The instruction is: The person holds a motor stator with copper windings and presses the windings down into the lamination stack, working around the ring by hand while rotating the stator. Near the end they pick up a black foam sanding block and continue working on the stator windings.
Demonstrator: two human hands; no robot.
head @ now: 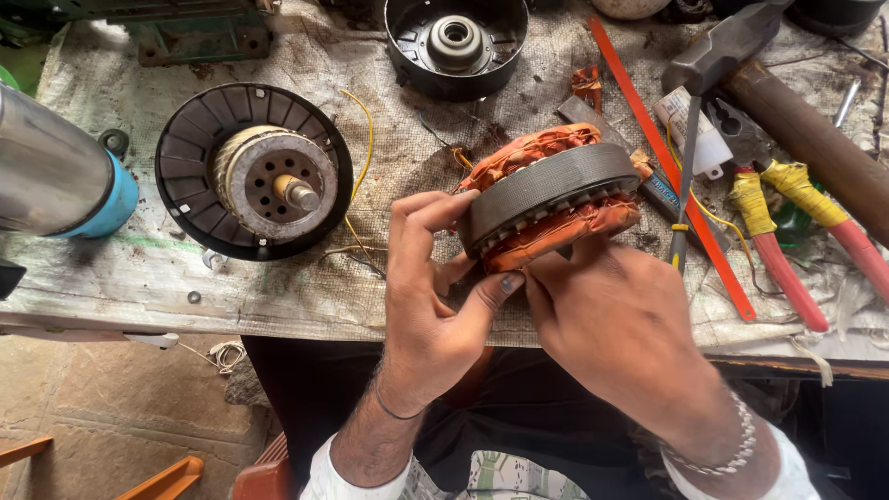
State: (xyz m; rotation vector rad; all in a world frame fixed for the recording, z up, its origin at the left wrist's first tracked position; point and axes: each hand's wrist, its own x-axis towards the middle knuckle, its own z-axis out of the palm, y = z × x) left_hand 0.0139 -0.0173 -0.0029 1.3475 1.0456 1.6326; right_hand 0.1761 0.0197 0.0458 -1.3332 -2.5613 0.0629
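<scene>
Both hands, left (421,306) and right (611,315), clamp the stator (546,194) above the desk's near edge: probably heavy, rigid steel ring to grip, orange windings fragile.

- Left hand (428,296): raised from the lower edge of the view, palm turned inward, fingers (421,211) curled forward, thumb stretched toward the right hand.
- Right hand (616,319): back facing the camera, fingers tucked under and hidden; beaded bracelet at the wrist.
- Both forearms converge, hands touching.
</scene>
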